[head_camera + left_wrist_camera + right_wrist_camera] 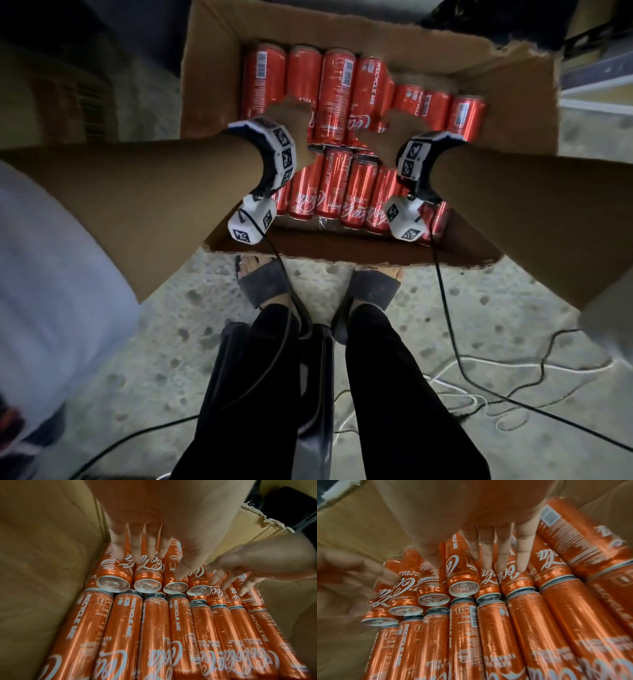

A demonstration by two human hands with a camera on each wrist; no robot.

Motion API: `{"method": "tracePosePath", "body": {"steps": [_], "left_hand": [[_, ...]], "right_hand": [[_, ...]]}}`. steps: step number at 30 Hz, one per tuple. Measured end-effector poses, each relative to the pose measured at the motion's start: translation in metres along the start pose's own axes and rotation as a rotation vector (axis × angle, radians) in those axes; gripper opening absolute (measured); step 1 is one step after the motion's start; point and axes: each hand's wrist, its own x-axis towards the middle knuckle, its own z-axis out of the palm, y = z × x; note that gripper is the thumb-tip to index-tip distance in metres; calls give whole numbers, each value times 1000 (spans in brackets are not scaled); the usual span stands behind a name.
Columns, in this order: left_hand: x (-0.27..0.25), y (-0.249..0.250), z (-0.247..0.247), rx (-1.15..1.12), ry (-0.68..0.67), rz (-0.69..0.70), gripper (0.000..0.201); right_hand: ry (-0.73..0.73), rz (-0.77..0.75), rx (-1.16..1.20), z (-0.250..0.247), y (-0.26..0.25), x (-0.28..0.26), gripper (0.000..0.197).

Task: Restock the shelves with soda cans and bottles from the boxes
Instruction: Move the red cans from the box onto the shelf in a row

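Both hands, left (291,113) and right (399,128), reached spread-fingered and empty into the box (212,85), poised to grab cans (337,92).

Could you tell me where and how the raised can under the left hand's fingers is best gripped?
Grip that raised can around its barrel from above. It lies on its side atop the lower layer, so its upper curve is exposed, while neighbours crowd both flanks. The left hand already hovers over it.

head view steeply down from above – wrist views close along the fingers – all sharing the cans (337,102) in the box (507,102)
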Motion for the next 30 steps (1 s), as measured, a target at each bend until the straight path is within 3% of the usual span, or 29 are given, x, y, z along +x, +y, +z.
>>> {"method": "tracePosePath", "body": {"steps": [5,10,15,18,20,26,30], "left_hand": [[17,11,12,189,-17,89,98],[18,11,30,325,36,142,87],[27,16,27,499,97,213,73],[35,27,14,642,95,341,64],[41,33,8,688,68,380,61],[53,49,4,902,-11,386,62],[61,61,8,991,-80,409,71]], "right_hand": [[10,36,61,11,-9,16,78],[8,77,250,17,0,13,57],[45,212,414,9,27,4,106],[14,184,388,6,44,2,110],[5,148,337,8,53,2,100],[-78,113,115,14,80,2,86],[-77,175,122,14,91,0,84]]}}
